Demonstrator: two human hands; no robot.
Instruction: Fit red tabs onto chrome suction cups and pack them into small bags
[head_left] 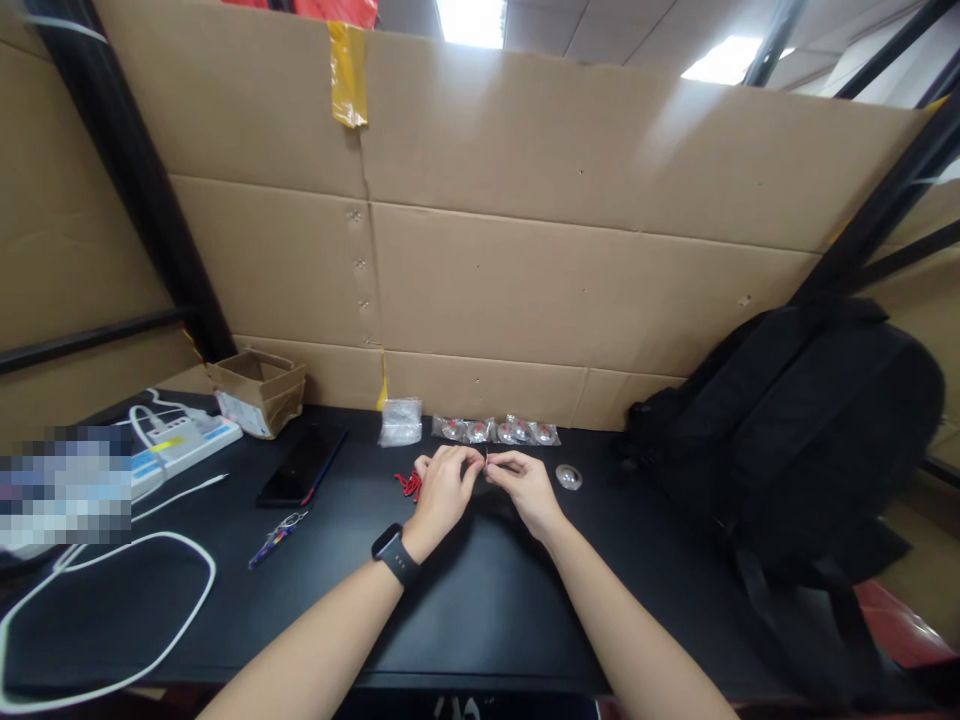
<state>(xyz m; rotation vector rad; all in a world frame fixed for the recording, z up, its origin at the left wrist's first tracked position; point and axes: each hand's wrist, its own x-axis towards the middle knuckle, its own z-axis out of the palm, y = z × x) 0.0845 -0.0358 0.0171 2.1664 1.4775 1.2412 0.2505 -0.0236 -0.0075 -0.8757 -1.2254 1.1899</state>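
Observation:
My left hand (442, 490), with a black watch on its wrist, and my right hand (525, 485) meet over the black table (480, 600). Both are pinched together on something very thin and small between the fingertips, too small to name. A bunch of red cord pieces (409, 485) lies just left of my left hand. A row of small clear packets with red and silver parts (495, 431) lies just beyond my hands. One loose clear round piece (568, 477) rests right of my right hand.
A clear plastic bag (400, 421), a black phone (301, 465), a small cardboard box (259, 390), a white power strip (180, 445), a white cable (112, 610) and a small tool (276, 538) lie left. A black backpack (795, 440) stands right. Cardboard walls the back.

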